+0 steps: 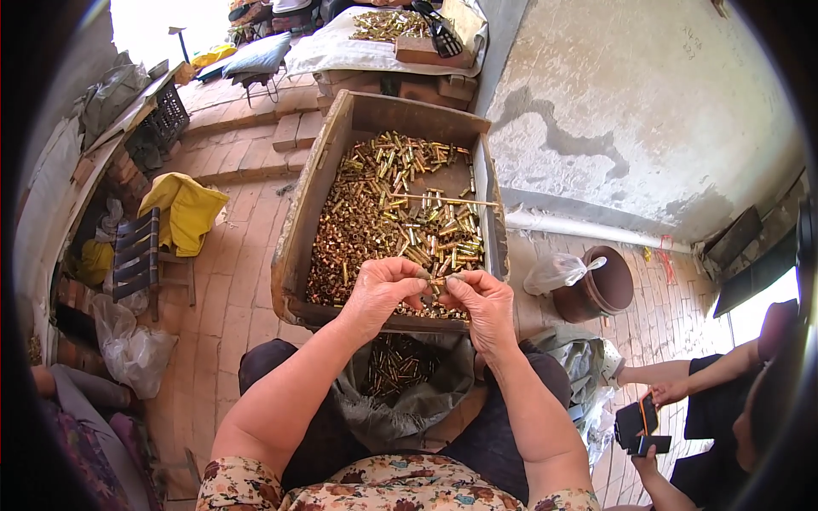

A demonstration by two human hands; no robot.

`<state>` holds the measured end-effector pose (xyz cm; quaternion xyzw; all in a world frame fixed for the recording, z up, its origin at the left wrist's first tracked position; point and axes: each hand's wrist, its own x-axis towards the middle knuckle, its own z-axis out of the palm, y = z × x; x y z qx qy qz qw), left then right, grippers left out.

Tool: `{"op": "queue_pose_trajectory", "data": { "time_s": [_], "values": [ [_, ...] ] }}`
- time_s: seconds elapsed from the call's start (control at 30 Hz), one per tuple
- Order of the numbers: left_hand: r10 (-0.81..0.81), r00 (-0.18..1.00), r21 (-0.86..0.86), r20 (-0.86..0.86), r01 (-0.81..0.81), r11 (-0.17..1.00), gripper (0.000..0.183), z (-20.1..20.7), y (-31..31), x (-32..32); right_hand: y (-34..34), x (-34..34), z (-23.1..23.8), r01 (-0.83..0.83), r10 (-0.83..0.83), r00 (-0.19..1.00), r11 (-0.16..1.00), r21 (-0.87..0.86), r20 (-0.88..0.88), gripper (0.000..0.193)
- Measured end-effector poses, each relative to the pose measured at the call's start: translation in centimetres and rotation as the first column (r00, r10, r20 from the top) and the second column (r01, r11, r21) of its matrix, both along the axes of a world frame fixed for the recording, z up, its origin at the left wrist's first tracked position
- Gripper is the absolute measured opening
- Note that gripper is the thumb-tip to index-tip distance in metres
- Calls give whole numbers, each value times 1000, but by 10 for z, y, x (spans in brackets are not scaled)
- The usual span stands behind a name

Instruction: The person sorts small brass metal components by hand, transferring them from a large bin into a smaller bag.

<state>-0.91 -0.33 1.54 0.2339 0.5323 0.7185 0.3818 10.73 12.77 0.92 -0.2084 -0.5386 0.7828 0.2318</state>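
"One small brass-coloured piece (438, 282) shows; where is it?"
"Above the wooden box (313, 200), at its six o'clock side, pinched between the fingertips of the left hand (386, 292) and right hand (486, 308)."
"And around it?"
"Loose metal pieces (358, 230) toward ten, a sack (400, 419) at six, a brown bucket (594, 285) at three."

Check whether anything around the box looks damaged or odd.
Yes: a dark, jagged patch marks the pale wall to the right, breaking its lighter surface. It could be damp or lost paint; I can't tell which.
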Motion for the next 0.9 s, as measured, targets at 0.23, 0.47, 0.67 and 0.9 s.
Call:
{"op": "queue_pose_trajectory", "data": {
  "time_s": [0.23, 0.47, 0.67, 0.9],
  "values": [
    [-3, 1000, 5, -23, 3, 1000, 9, -1, -1, 1, -4, -1, -1, 38, -38, 999, 999, 4, -9, 10],
    [-19, 997, 22, -78, 20, 1000, 10, -1, -2, 2, -2, 1, 0, 31, -31, 1000, 999, -15, -7, 9],
    [-171, 985, 45, -2, 171, 984, 13, 5, -6, -4, 8, 6, -3, -109, 108, 994, 982, -152, -13, 8],
    [-268, 962, 56, 50, 265, 963, 12, 2, -11, -4, 6, 9, -6, -246, 234, 969, 932, -266, -75, 6]
  ]
}}
